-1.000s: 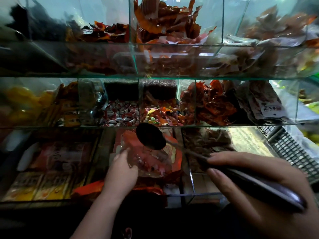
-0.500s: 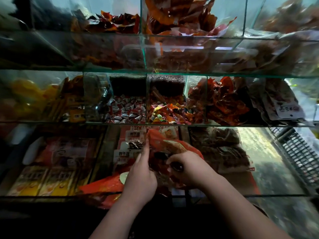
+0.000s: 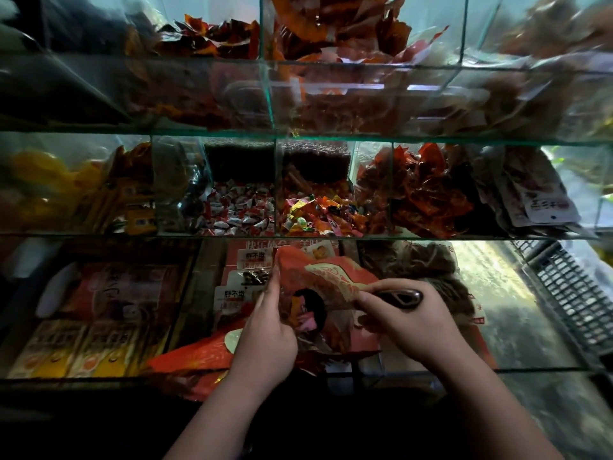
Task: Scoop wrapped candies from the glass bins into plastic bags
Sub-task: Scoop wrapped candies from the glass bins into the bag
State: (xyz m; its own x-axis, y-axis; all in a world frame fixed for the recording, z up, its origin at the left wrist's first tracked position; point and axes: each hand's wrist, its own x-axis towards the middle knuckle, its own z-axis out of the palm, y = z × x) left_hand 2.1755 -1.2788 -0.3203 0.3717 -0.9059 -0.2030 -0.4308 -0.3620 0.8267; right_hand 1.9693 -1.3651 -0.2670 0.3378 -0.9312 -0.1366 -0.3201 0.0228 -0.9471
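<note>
Change: a second ago the scoop (image 3: 403,297) hung above the bag (image 3: 328,277) with its bowl in the open and the right hand (image 3: 408,323) well back from the bag; now the bowl is down inside the bag's mouth, a dark round showing through the plastic
Right hand: has come up to the bag's right edge, fingers curled round the scoop's handle, fingertips against the plastic
Left hand (image 3: 265,330): holds the bag's left edge much as it did before, index finger laid up along it
Hands together: close, one on each side of the bag, not touching
Meaning: the load looks to be tipping out now, so this scoopful is probably nearly delivered; next the scoop would have to come out without dragging the mouth shut
Candies (image 3: 303,318): some orange and pink ones show inside the bag beside the bowl; too bunched to count
Source: the white-red candies (image 3: 238,210) and the mixed candies (image 3: 318,212) lie in the bins (image 3: 275,180) just above the bag
Count, hands: two
Count, scoops: one
Count, bags: one held; at least one spare bag (image 3: 192,358) lies flat, below and left of it
Count, bin tiers: three, all above or level with the bag
Count, loose-candy bins: two, side by side
Count, baskets: one basket (image 3: 570,293), well right of the bag
</note>
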